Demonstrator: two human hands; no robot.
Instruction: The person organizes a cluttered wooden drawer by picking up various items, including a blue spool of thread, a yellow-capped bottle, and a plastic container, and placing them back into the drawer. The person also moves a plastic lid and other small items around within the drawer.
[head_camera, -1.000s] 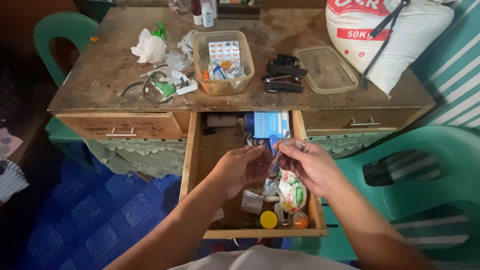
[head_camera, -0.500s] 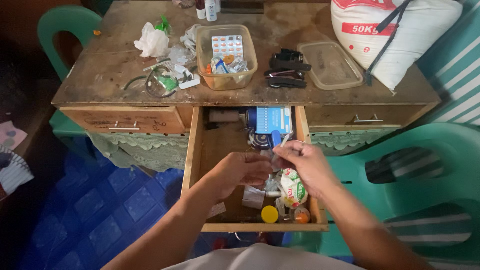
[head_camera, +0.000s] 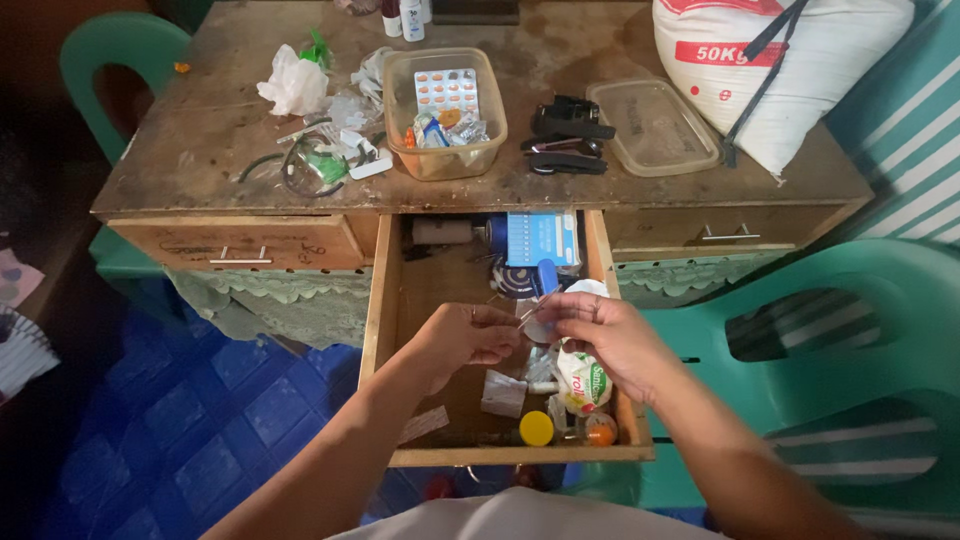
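Both my hands hover over the open wooden drawer (head_camera: 383, 330) of a desk. My right hand (head_camera: 603, 336) pinches a thin clear strip (head_camera: 531, 311) that slants down to the left. My left hand (head_camera: 463, 336) has its fingertips closed on the strip's lower end. Under my right hand lies a white and green packet (head_camera: 582, 381). Near the drawer's front sit a white sachet (head_camera: 500, 393), a yellow cap (head_camera: 536, 428) and an orange-capped bottle (head_camera: 601, 432). A blue box (head_camera: 541, 238) lies at the back of the drawer.
On the desk top (head_camera: 200, 150) stand a clear tub (head_camera: 445, 150) with blister packs, a clear lid (head_camera: 652, 126), black tools (head_camera: 565, 140), tangled cables (head_camera: 300, 168), crumpled plastic (head_camera: 291, 86) and a big white sack (head_camera: 790, 70). Green plastic chairs stand at right (head_camera: 860, 330) and far left (head_camera: 110, 50).
The strip has tipped from nearly upright in my right hand to slanting between both hands. My left hand has shifted slightly left and taken its lower end.
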